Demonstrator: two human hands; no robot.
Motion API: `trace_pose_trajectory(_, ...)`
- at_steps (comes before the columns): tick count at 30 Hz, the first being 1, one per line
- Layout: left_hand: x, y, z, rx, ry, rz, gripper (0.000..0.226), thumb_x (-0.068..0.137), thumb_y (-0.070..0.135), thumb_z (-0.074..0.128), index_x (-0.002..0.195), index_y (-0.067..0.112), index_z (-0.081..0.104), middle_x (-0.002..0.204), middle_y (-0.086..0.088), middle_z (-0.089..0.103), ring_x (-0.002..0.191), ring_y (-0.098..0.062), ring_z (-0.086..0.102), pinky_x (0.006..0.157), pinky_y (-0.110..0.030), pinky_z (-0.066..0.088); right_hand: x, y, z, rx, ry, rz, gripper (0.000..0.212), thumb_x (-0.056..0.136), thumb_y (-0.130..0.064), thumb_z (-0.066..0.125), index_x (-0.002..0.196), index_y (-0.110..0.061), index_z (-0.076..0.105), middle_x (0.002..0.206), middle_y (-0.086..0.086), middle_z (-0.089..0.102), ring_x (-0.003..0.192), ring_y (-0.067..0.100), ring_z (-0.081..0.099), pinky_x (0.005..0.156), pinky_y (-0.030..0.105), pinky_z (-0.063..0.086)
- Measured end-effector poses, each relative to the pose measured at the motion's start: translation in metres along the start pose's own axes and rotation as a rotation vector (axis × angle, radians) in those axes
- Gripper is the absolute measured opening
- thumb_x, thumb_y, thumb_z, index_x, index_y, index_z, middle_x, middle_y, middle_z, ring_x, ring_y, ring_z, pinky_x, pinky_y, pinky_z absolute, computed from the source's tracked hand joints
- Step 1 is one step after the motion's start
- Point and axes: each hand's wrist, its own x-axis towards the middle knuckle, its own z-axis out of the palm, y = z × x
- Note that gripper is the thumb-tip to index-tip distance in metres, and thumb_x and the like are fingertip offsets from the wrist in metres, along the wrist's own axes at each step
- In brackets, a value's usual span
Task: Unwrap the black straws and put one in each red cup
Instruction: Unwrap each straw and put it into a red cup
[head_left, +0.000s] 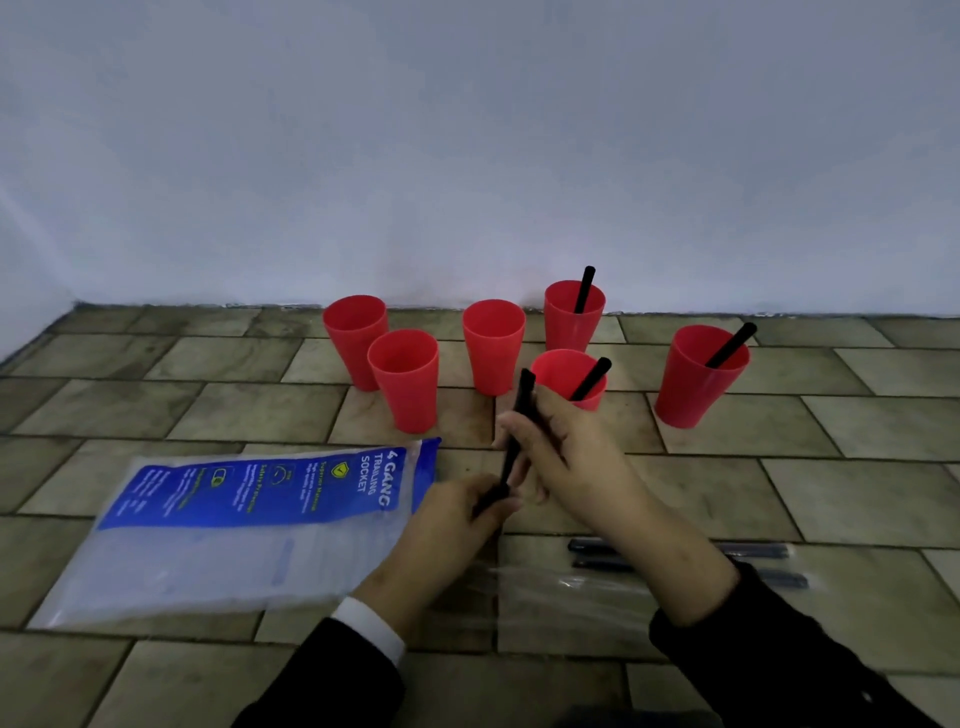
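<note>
Several red cups stand on the tiled floor near the wall. Three hold a black straw: the back cup (574, 317), the front middle cup (569, 376) and the right cup (698, 376). Three cups (356, 338) (405, 379) (493, 345) on the left hold none. My right hand (566, 452) grips the upper part of a black straw (522, 405) that stands nearly upright. My left hand (467, 512) pinches its lower end. Wrapped black straws (758, 552) lie on the floor under my right forearm.
A blue and clear plastic bag (249, 525) printed "4 GANG TRAILING SOCKET" lies flat on the floor at the left. Clear wrapper film (540, 587) lies between my arms. The white wall (467, 156) rises right behind the cups.
</note>
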Motion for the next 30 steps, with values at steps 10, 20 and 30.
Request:
trace_pose_trajectory(10,-0.007,0.001,0.006,0.074,-0.009,0.013,0.026,0.091,0.036,0.052,0.113,0.024,0.059,0.102,0.007,0.069,0.090,-0.001,0.062,0.076,-0.016,0.048,-0.011,-0.003,-0.008,0.180,0.079,0.072,0.006,0.092,-0.014,0.054,0.092,-0.010,0.059,0.073,0.009,0.068,0.058,0.023,0.068,0.044,0.025,0.053)
trace_pose_trajectory(20,-0.034,0.004,-0.039,-0.950,-0.007,-0.139,0.052,0.054,0.046,0.083,0.094,0.014,0.073,0.069,-0.002,0.066,0.061,-0.008,0.059,0.056,-0.018,0.050,-0.047,-0.004,-0.028,0.651,0.408,0.096,0.021,0.080,-0.018,0.058,0.096,-0.009,0.049,0.087,0.021,0.073,0.064,0.025,0.071,0.057,0.029,0.058)
trace_pose_trajectory(30,-0.038,0.009,-0.037,-1.217,0.130,-0.269,0.038,0.089,0.033,0.042,0.089,0.017,0.076,0.077,-0.002,0.070,0.061,-0.004,0.058,0.046,-0.015,0.045,-0.056,0.010,-0.014,0.853,0.469,0.251,0.019,0.083,-0.025,0.053,0.092,-0.007,0.050,0.097,0.017,0.073,0.070,0.020,0.072,0.060,0.025,0.057)
